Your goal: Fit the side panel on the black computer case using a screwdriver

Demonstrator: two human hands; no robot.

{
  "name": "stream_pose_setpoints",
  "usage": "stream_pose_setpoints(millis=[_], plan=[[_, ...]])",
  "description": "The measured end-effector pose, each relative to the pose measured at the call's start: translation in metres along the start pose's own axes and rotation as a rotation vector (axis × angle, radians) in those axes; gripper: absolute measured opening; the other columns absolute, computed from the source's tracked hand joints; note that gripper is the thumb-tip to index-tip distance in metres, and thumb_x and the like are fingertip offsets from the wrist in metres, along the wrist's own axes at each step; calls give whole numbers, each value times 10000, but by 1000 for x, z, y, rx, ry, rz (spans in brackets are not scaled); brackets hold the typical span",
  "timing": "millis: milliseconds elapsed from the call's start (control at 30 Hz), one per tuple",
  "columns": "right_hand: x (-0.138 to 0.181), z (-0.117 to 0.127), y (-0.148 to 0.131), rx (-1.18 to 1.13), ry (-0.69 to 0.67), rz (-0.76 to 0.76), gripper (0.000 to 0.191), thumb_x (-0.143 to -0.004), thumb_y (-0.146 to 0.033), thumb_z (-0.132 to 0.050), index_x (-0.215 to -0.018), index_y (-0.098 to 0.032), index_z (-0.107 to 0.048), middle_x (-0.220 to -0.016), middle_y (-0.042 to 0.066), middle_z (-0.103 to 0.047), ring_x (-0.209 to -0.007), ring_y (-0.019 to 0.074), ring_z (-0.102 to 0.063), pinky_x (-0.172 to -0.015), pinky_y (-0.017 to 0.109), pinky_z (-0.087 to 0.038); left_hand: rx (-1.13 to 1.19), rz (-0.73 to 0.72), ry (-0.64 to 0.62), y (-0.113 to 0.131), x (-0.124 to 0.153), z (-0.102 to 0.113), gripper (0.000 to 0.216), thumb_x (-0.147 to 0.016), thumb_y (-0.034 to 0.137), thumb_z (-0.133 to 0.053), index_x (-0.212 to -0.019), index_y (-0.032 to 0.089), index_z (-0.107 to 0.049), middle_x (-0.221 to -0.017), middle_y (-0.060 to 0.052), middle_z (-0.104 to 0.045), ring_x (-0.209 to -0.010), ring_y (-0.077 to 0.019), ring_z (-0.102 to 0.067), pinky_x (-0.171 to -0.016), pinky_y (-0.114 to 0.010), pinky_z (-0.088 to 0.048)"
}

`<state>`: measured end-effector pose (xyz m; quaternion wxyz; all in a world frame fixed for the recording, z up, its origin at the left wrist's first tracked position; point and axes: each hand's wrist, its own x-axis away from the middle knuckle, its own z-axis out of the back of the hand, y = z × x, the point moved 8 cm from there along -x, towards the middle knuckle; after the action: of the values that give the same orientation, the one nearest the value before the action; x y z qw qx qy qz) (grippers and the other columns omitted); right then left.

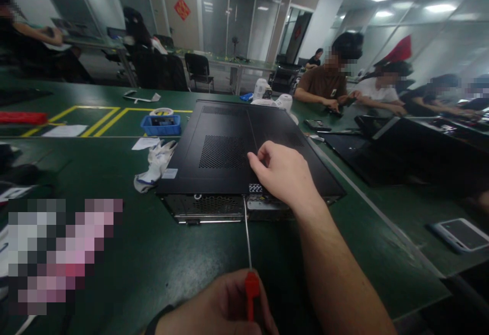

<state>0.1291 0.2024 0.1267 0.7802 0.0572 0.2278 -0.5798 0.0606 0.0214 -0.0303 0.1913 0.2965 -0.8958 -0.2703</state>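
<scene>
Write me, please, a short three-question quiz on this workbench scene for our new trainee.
1. Which hand holds the red-handled screwdriver?

2. True or false: the right hand is over the top panel of the black case.

3. Multiple choice: what colour is the small bin on the table, left of the case as the camera sees it?
A) red
B) blue
C) white

Key:
1. The left hand.
2. True.
3. B.

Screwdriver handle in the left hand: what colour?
The screwdriver handle is red; it shows in the head view, partly covered by the left hand.
</scene>
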Motion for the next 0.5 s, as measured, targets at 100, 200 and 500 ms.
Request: stream_pose_setpoints(millis=[100, 200, 500], plan=[[0, 0, 0, -4, 6, 1, 274, -937, -467, -557, -797, -242, -629, -766, 20, -708, -663, 192, -586, -592, 317, -295, 2, -4, 26, -3, -2, 6, 357, -627, 232, -931, -815, 168, -634, -718, 13, -726, -597, -62, -628, -569, -146, -388], [1, 1, 0, -8, 7, 2, 275, -937, -463, -557, -796, -239, -632, -766, 22, -708, -671, 195, -595, -591, 319, -298, 60, -9, 9, -2, -1, 3, 378, -660, 344, -917, -875, 155, -669, -762, -25, -733, -638, -78, -646, -585, -157, -402], [0, 1, 0, 1, -14, -4, 270, -941, -458, -557, -801, -239, -632, -780, 28, -715, -682, 196, -603, -591, 319, -303, 96, 28, -28, 5, 7, -9, 349, -707, 364, -876, -948, 129, -784, -894, -85, -758, -751, -112, -667, -703, -206, -448]])
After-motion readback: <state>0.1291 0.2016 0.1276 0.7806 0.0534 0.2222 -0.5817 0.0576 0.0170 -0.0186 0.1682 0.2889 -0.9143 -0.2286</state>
